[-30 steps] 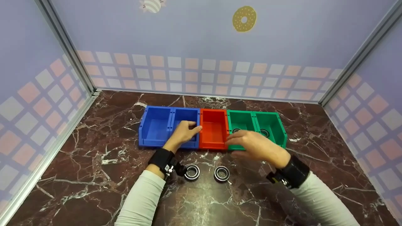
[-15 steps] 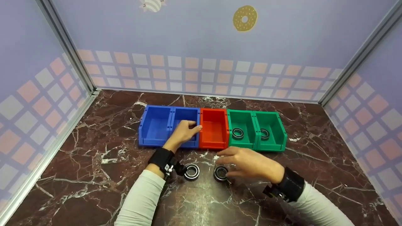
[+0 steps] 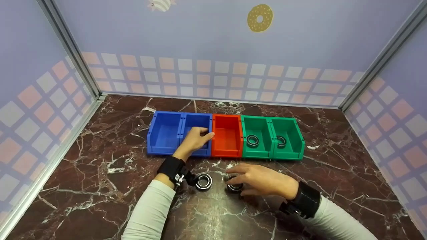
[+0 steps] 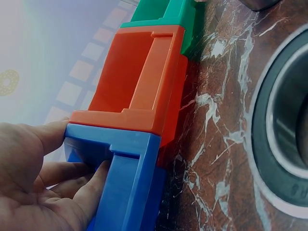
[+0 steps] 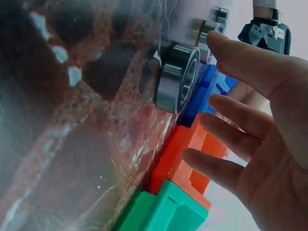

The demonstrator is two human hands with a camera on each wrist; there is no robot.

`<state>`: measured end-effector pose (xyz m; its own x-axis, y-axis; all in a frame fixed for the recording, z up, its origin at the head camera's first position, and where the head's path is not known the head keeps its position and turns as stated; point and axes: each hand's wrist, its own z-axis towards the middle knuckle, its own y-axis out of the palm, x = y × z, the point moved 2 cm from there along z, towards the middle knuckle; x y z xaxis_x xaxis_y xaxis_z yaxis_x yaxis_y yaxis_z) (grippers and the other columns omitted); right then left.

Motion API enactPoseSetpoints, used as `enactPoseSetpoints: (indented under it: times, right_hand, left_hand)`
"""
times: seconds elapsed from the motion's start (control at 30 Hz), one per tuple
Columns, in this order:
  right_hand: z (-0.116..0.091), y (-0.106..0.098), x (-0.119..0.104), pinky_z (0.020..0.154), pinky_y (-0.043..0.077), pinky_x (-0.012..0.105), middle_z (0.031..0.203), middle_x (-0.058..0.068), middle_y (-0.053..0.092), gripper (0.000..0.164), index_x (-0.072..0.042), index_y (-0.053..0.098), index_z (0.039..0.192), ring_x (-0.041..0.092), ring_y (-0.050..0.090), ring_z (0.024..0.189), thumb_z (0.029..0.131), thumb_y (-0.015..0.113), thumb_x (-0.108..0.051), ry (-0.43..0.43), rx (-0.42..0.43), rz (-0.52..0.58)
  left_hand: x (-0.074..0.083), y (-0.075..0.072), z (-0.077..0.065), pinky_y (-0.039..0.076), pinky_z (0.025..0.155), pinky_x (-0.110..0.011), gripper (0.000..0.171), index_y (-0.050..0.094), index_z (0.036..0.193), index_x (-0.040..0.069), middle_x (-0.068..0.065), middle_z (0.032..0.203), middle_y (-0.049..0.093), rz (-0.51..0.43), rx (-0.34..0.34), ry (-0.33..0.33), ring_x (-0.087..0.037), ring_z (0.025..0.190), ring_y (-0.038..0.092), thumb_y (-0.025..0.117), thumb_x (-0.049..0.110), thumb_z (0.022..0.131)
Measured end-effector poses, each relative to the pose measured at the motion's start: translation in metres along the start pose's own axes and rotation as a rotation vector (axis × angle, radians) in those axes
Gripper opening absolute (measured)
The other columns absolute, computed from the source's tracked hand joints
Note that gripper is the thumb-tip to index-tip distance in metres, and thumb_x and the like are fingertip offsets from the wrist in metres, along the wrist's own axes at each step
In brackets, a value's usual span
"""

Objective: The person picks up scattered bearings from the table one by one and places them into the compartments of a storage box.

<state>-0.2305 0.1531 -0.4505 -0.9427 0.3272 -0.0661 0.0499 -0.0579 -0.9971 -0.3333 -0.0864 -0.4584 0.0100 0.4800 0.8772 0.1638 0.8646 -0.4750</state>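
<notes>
My left hand [image 3: 193, 141] reaches into the right-hand blue bin [image 3: 204, 153] and grips its side wall, the thumb at the seam with the red bin [image 3: 227, 141] and the other fingers inside. My right hand [image 3: 263, 180] hovers over a metal ball bearing [image 3: 235, 189] on the table, fingers spread and partly covering it in the head view. In the right wrist view this bearing [image 5: 168, 84] stands just beyond the fingertips, with a gap between. A second bearing [image 3: 209, 184] lies beside my left wrist.
Two green bins [image 3: 257, 155] at the row's right end each hold one bearing, a left one [image 3: 252, 145] and a right one [image 3: 282, 145]. The other blue bin [image 3: 163, 150] ends the row on the left. Patterned panels [image 3: 213, 40] enclose the marbled table [image 3: 100, 186].
My right hand has moved from in front of the green bins down and left to the right-hand table bearing, uncovering the bearings in the green bins. My left hand stays put.
</notes>
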Motion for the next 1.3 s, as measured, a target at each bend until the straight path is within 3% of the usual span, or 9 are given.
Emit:
enactPoseSetpoints:
  times: [0.3,0.7,1.3]
  right_hand:
    - [0.002,0.008,-0.002,0.109,0.048,0.039,0.144,0.007,0.055,0.053,-0.026,0.065,0.130,0.026,0.053,0.133,0.080,0.082,-0.026,-0.051,0.010,-0.007]
    - [0.006,0.015,-0.003,0.107,0.049,0.036,0.139,0.007,0.058,0.052,-0.023,0.067,0.127,0.024,0.055,0.129,0.078,0.077,-0.006,-0.065,0.015,0.043]
    - [0.008,0.019,-0.001,0.105,0.050,0.030,0.132,0.004,0.063,0.042,-0.021,0.072,0.119,0.020,0.058,0.124,0.082,0.074,-0.001,-0.079,0.060,0.053]
  left_hand:
    - [0.000,0.000,0.000,0.040,0.115,-0.044,0.055,0.050,0.139,-0.009,-0.025,0.146,0.049,-0.002,-0.004,-0.006,-0.035,0.137,0.047,0.062,0.026,0.098]
    - [0.001,0.000,0.000,0.040,0.115,-0.044,0.056,0.049,0.140,-0.008,-0.025,0.147,0.048,0.014,-0.008,-0.012,-0.035,0.138,0.046,0.061,0.028,0.098]
    - [0.001,-0.001,0.000,0.040,0.114,-0.045,0.055,0.052,0.138,-0.009,-0.025,0.145,0.051,0.047,0.004,0.016,-0.036,0.137,0.047,0.062,0.027,0.097]
